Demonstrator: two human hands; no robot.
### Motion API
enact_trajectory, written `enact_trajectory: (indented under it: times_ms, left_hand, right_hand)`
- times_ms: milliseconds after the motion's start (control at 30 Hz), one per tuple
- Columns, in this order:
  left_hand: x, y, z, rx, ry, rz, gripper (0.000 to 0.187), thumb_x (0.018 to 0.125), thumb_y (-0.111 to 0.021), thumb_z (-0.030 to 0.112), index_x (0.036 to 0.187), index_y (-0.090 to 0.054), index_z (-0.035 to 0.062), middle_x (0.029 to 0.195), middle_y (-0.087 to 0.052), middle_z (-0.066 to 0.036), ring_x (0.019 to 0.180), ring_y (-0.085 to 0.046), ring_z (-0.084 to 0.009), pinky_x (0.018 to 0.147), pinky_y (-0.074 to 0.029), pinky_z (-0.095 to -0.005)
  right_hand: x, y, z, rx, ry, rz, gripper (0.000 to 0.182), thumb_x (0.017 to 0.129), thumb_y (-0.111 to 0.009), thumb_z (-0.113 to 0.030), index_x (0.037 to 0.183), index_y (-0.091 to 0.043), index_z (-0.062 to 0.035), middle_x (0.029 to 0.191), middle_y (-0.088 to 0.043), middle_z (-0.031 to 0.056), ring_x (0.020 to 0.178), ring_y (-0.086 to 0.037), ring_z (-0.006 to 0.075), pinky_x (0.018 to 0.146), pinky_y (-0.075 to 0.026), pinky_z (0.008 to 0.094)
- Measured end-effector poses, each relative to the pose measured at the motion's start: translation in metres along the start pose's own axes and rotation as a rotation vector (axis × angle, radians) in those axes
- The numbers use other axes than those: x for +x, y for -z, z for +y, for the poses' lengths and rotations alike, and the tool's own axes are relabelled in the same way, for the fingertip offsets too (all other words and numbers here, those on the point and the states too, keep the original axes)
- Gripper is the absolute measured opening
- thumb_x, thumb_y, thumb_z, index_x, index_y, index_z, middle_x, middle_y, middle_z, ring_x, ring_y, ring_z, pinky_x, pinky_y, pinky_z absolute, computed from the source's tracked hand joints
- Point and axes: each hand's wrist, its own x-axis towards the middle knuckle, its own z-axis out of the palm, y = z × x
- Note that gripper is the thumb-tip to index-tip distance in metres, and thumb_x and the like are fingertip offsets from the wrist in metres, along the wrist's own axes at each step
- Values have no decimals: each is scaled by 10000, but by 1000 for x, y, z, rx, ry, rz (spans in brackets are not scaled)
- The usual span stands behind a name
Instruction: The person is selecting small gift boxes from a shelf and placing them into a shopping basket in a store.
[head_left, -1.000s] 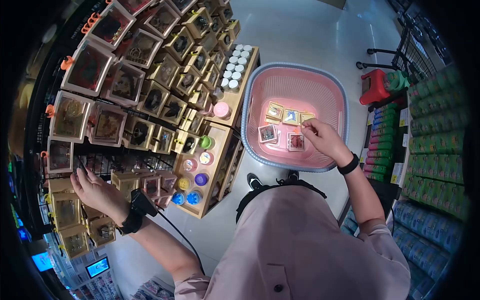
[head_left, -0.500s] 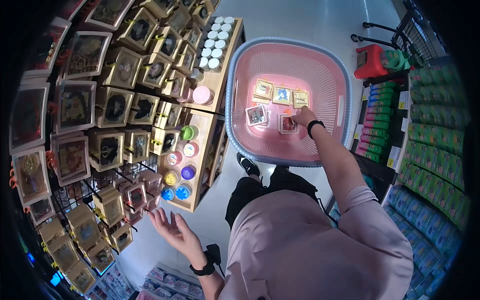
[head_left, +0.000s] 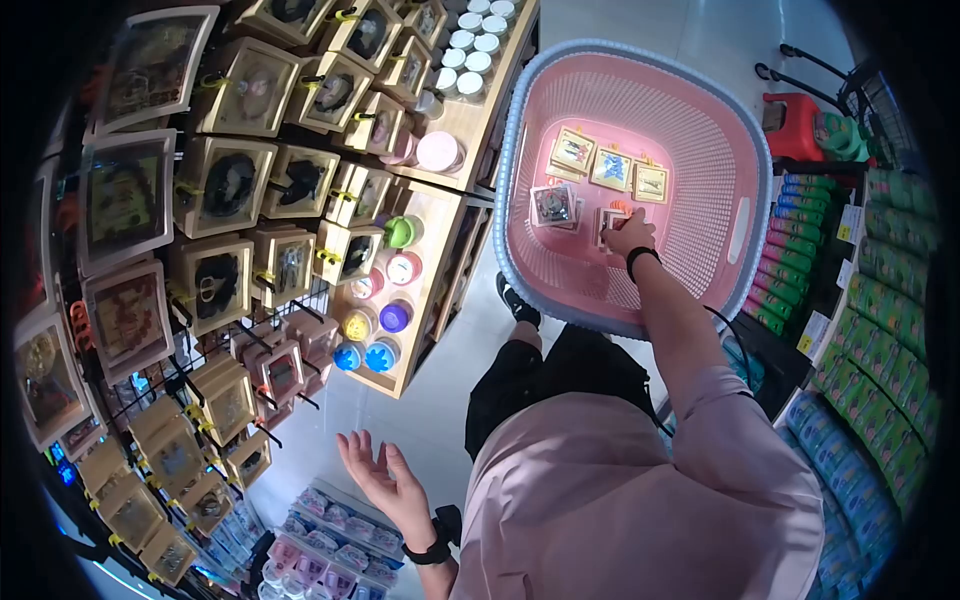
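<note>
My right hand (head_left: pixel 631 238) reaches down into a pink laundry basket (head_left: pixel 545 265) with a blue-grey rim. Its fingers are closed at a small pink window box (head_left: pixel 606 220), hiding much of it. Left of that box lies a small stack of pink window boxes (head_left: pixel 553 205). Above, three groups of beige boxes lie on the basket floor: one at the left (head_left: pixel 573 150), one with a blue item (head_left: pixel 611 170), and one at the right (head_left: pixel 650 182). My left hand (head_left: pixel 385 485) hangs in the air, palm up and fingers apart, holding nothing.
Hooks on the left rack hold several beige window boxes (head_left: pixel 225 185). A wooden shelf (head_left: pixel 425 215) bears lidded jars (head_left: pixel 395 318). To the right stand green and pink bottles (head_left: pixel 785 250), a red jug (head_left: pixel 790 125) and a cart (head_left: pixel 880 105). Packs (head_left: pixel 320 545) fill a low shelf below.
My right hand has moved over the pink box, covering more of it. My left hand has shifted right and down, away from the hanging boxes. The view has shifted, too.
</note>
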Motion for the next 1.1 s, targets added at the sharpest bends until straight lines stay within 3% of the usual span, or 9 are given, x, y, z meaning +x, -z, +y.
enact_trajectory:
  times_ms: [167,367,433,500,667,767,833,967,1100]
  left_hand:
    - [12,-16,14,-64,-43,-123,528,1002,-584,80,1481,-384,-19,1595,-285,-195,1338,-501,-342,1044,-478,-421]
    - [22,-44,55,-72,-171,-420,527,979,-622,63,1465,-426,3,1384,-572,-180,1192,-618,-255,1008,-488,-362]
    - [24,-54,84,-57,-357,-477,547,950,-654,55,1453,-445,9,1325,-615,-181,1150,-642,-247,978,-500,-356]
    - [22,-61,105,-44,-450,-551,589,916,-695,66,1446,-443,23,1311,-610,-204,1123,-654,-288,957,-516,-378]
    - [13,-78,133,-143,-656,-654,648,892,-727,87,1459,-414,53,1257,-614,-232,1102,-645,-376,918,-529,-428]
    - [6,-79,126,-53,-503,-724,620,926,-677,60,1475,-389,44,1282,-604,-243,1127,-644,-380,916,-526,-426]
    - [7,-78,123,-275,-568,-656,576,969,-632,67,1482,-374,10,1279,-625,-211,1130,-658,-304,923,-526,-378]
    - [23,-89,112,-845,-161,-870,477,1044,-551,142,1470,-389,2,1263,-632,-75,1099,-633,-140,909,-539,-295]
    - [23,-90,119,-872,-107,-956,462,1054,-534,147,1468,-391,1,1260,-627,-84,1068,-639,-128,898,-548,-288]
  right_hand:
    - [0,31,3,155,101,-25,1044,713,-798,-414,1493,-223,-26,1399,-387,365,1161,-582,481,979,-496,524]
    - [-138,143,-47,960,328,-375,826,848,-746,-176,1486,-256,13,1079,-634,132,890,-704,206,754,-598,328]
    - [-185,159,-46,1152,413,-565,803,885,-728,-181,1512,-252,-24,1074,-629,102,879,-690,190,788,-598,351]
    - [-241,172,-45,1195,516,-737,743,909,-714,-168,1505,-287,-51,1061,-623,67,914,-666,163,838,-576,335]
    - [-316,153,-36,995,825,-793,747,929,-718,-138,1514,-268,-22,1166,-600,79,1061,-623,147,911,-525,308]
    - [-335,156,-33,922,938,-675,785,930,-711,-87,1536,-219,0,1253,-572,118,1153,-600,172,938,-518,316]
    - [-341,158,-24,966,974,-577,777,941,-694,-79,1544,-210,1,1282,-561,131,1164,-596,177,951,-513,316]
    - [-348,177,-4,1054,972,-498,640,996,-609,-83,1528,-270,22,1275,-582,136,1154,-604,181,965,-495,303]
    - [-348,180,10,1019,980,-449,389,1024,-560,-99,1385,-482,22,1101,-657,65,978,-628,103,861,-510,262]
